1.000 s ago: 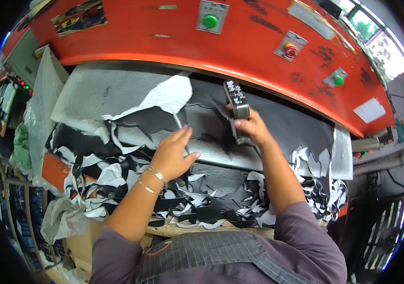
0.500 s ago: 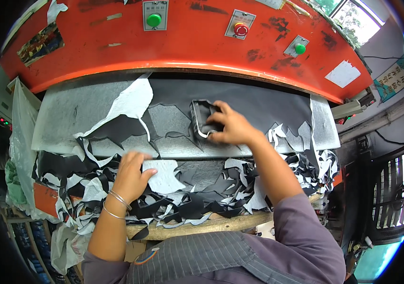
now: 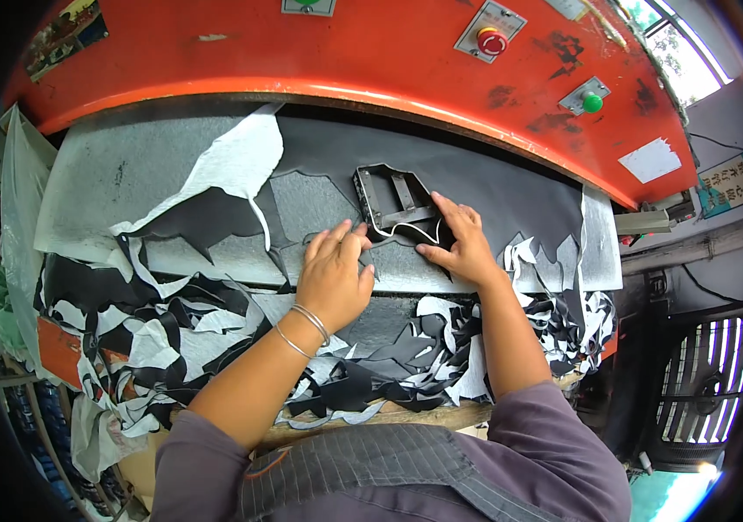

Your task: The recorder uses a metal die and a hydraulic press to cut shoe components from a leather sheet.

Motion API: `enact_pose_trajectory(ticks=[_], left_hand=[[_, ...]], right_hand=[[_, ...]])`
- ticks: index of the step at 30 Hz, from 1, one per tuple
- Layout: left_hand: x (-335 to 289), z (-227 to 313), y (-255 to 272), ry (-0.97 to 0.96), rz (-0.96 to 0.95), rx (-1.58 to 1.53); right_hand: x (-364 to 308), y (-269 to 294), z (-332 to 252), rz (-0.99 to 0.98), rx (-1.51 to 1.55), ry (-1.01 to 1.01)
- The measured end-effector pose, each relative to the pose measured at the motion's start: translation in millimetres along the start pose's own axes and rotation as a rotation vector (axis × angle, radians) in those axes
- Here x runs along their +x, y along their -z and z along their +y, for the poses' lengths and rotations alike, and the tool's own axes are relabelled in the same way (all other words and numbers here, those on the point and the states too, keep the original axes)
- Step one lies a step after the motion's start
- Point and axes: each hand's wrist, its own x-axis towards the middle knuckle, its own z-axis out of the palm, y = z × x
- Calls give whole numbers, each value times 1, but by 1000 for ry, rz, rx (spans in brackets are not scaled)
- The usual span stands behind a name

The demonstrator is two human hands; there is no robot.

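Black sheet [image 3: 502, 187]: flat on board [image 3: 136, 165], presumably for even support.
Die [image 3: 408, 215]: at sheet's cut edge, between hands.
Right hand [image 3: 469, 248]: grasping die's right side, apparently steadying.
Left hand [image 3: 332, 271]: fingers extended, unclenched, at die's near-left corner.

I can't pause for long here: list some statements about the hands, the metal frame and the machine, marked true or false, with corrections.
1. The right hand is at the right side of the metal frame. True.
2. The left hand is far from the metal frame. False: its fingertips are close by the frame's lower left side.
3. The bracelets are on the right wrist. False: they are on the left wrist.
4. The red button is on the orange machine front. True.
5. The white flap lies right of the metal frame. False: it lies to the left.
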Motion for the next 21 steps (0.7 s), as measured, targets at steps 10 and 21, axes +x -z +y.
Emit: enact_pose_trajectory(ticks=[10,21], left_hand=[[9,-1,-3,-10,-4,20],[10,25,45,171,69,-178]], right_hand=[[7,-3,4,21,-31,31],[-22,58,10,590,259,26]])
